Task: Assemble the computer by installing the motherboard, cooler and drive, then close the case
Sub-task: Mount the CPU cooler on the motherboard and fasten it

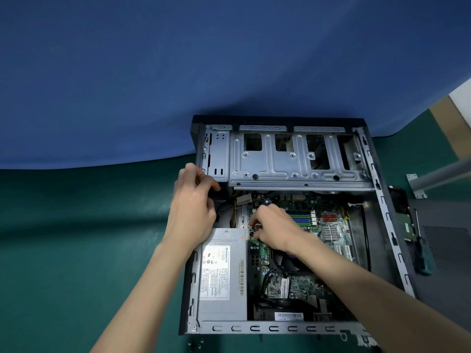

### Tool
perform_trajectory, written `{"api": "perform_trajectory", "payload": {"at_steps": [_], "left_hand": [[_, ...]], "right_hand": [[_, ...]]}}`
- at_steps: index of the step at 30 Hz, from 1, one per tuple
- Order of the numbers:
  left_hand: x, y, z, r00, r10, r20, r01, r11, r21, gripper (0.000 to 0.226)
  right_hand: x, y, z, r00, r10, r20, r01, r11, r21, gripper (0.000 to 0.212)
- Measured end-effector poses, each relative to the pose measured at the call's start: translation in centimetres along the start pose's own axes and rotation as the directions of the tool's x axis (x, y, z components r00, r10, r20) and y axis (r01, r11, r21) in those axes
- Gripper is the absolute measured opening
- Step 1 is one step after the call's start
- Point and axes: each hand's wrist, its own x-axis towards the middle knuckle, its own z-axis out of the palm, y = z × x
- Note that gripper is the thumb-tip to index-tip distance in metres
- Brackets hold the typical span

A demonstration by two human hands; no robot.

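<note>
Two bare forearms (356,276) reached from the near edge into the open case (280,328). The right hand (275,231) had its fingers curled down, pinching small coloured wires (252,230) at the left edge of the motherboard (331,233), which lay flat inside the case. Just left of those fingertips sat the grey PSU (221,276). Under the right wrist a dark part was mostly hidden. The left hand (193,202) was beyond the PSU, its fingers curled at the left corner of the drive cage (293,161); whether they gripped anything could not be told. Well right of both hands, outside the case, lay a drive (405,226), with a screwdriver (421,253) just beside it and a perforated panel (448,245) further right.
</note>
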Motion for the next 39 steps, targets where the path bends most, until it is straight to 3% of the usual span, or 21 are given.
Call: {"api": "perform_trajectory", "payload": {"at_steps": [7,11,13,14,15,17,19,21,24,28,34,37,39], "left_hand": [[0.0,0.4,-0.5,1.0,0.018,-0.005,-0.017,0.996,0.093,0.023],[-0.8,1.9,-1.2,0.973,0.232,-0.008,-0.23,0.967,0.11,0.012],[-1.4,3.6,-0.5,0.961,0.241,0.136,-0.247,0.968,0.035,0.017],[-1.4,4.5,0.1,0.95,0.159,0.269,-0.17,0.985,0.019,0.02],[-1.2,5.3,0.9,0.909,0.032,0.417,-0.057,0.997,0.048,0.022],[0.0,6.2,2.6,0.74,-0.22,0.636,0.117,0.973,0.199,0.018],[1.5,6.6,4.1,0.598,-0.34,0.726,0.171,0.939,0.298,0.023],[2.8,6.5,5.4,0.526,-0.388,0.757,0.233,0.921,0.311,0.037],[3.8,6.1,6.3,0.518,-0.428,0.74,0.348,0.896,0.275,0.042],[3.7,5.1,6.7,0.529,-0.483,0.697,0.505,0.84,0.199,0.049],[3.4,4.9,6.6,0.566,-0.448,0.692,0.583,0.811,0.049,0.055],[3.3,4.7,6.4,0.553,-0.512,0.658,0.543,0.82,0.182,0.056],[3.2,4.6,6.3,0.574,-0.495,0.652,0.539,0.828,0.154,0.051]], "right_hand": [[-2.0,0.9,-1.6,0.987,0.015,-0.163,0.009,0.99,0.141,0.033],[-4.7,2.7,-2.4,0.909,0.039,-0.415,0.04,0.983,0.181,0.023],[-6.2,3.8,-3.0,0.848,0.023,-0.53,0.085,0.98,0.178,0.02],[-6.8,4.4,-3.3,0.796,-0.011,-0.605,0.125,0.981,0.147,0.019],[-7.4,5.0,-3.5,0.727,-0.056,-0.684,0.163,0.982,0.092,0.017],[-8.0,6.5,-4.0,0.577,-0.127,-0.807,0.176,0.984,-0.029,0.013],[-8.2,8.2,-4.8,0.48,-0.146,-0.865,0.121,0.988,-0.099,0.014],[-8.2,9.9,-5.7,0.438,-0.104,-0.893,0.065,0.994,-0.084,0.014],[-8.4,11.5,-6.4,0.42,-0.025,-0.907,0.011,1.0,-0.023,0.009],[-8.4,12.0,-6.4,0.45,0.044,-0.892,0.023,0.998,0.06,0.005],[-8.2,11.9,-6.5,0.475,0.118,-0.872,0.038,0.987,0.155,0.006],[-8.3,12.0,-6.4,0.481,0.128,-0.867,0.037,0.985,0.166,0.006],[-8.5,11.8,-6.4,0.463,0.126,-0.877,0.038,0.986,0.162,0.005]]}}
